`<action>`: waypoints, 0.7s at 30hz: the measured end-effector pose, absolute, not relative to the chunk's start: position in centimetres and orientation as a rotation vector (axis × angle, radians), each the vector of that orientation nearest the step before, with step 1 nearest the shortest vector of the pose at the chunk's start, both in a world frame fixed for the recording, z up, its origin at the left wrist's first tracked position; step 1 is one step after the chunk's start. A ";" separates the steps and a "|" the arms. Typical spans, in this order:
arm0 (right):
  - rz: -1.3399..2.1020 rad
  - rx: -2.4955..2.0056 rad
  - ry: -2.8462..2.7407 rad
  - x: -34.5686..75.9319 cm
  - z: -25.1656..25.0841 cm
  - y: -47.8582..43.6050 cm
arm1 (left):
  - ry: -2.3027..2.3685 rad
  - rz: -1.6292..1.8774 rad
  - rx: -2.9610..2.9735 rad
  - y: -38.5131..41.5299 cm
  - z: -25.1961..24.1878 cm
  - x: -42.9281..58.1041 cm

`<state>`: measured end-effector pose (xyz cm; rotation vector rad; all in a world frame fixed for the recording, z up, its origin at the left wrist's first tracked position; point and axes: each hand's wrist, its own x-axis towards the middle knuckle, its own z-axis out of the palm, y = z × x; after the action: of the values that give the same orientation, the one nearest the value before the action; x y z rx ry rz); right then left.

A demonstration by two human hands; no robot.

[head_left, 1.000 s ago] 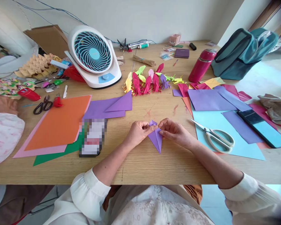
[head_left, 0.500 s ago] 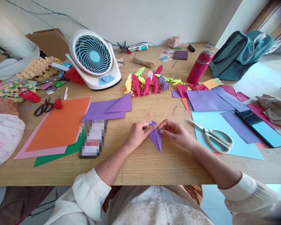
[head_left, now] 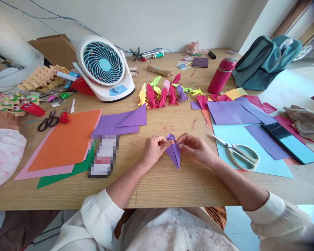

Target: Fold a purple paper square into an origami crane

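Between my hands is a folded purple origami paper [head_left: 176, 156], a narrow kite shape with its long point toward me and a crease down the middle. My left hand [head_left: 157, 148] pinches its upper left edge between thumb and fingers. On the upper right edge, my right hand [head_left: 195, 148] grips the paper with thumb and forefinger. The fingertips of both hands nearly meet near the paper's top, hiding part of the folds there. Beyond it stand several finished paper figures [head_left: 162, 96] in red, yellow, green and purple.
Scissors [head_left: 242, 155] lie on light blue paper [head_left: 274, 169] at right, beside a dark phone [head_left: 282, 143]. Orange sheets [head_left: 65, 139] and a blurred phone [head_left: 103, 157] lie left. A fan [head_left: 104, 68], red bottle [head_left: 222, 76] and teal bag [head_left: 259, 66] stand behind. Another person's hand [head_left: 5, 119] rests far left.
The view has shifted slightly. Both hands keep their pinch on the purple paper, and its top flap appears spread a little wider.
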<state>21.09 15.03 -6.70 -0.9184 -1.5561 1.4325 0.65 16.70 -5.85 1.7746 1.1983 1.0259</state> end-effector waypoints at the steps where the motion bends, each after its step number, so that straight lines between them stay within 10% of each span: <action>1: 1.424 -0.924 -1.573 21.2 -6.7 15.0 | 1.196 1.030 1.769 16.7 -5.8 0.7; 21: 1.137 -1.015 -1.869 22.0 -5.1 14.7 | 1.164 0.971 1.817 17.1 -5.9 0.1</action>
<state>21.99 14.75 -5.07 -1.0151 -1.8689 1.1375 0.13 17.10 -5.91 1.8174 1.1642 0.9711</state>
